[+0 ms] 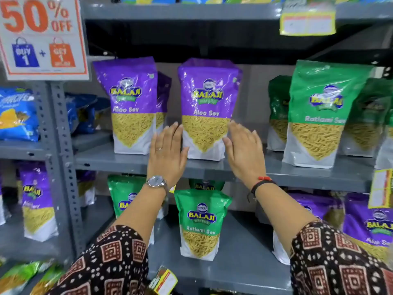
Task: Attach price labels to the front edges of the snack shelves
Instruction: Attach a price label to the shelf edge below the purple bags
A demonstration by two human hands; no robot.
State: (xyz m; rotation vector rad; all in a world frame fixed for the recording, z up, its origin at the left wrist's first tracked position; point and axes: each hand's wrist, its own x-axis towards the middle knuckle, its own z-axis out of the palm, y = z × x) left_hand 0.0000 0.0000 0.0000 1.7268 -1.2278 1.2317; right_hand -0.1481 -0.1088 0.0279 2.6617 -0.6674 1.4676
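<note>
A purple Aloo Sev bag (207, 107) stands upright on the middle grey shelf (119, 161). My left hand (168, 152) is flat and open by the bag's lower left side. My right hand (244, 150) is flat and open by its lower right side. Both hands are empty, and whether the fingertips touch the bag is unclear. Yellow price labels hang on the top shelf edge (307, 20), on the middle shelf edge at far right (381, 188), and on the bottom shelf edge (164, 281). Part of another yellow label (171, 189) peeks out behind my left wrist.
A second purple bag (133, 105) stands to the left and green Ratlami Sev bags (319, 116) to the right. A green bag (201, 224) and purple bags (370, 226) fill the lower shelf. A 50% OFF sign (42, 35) hangs on the upright post (59, 150) at upper left.
</note>
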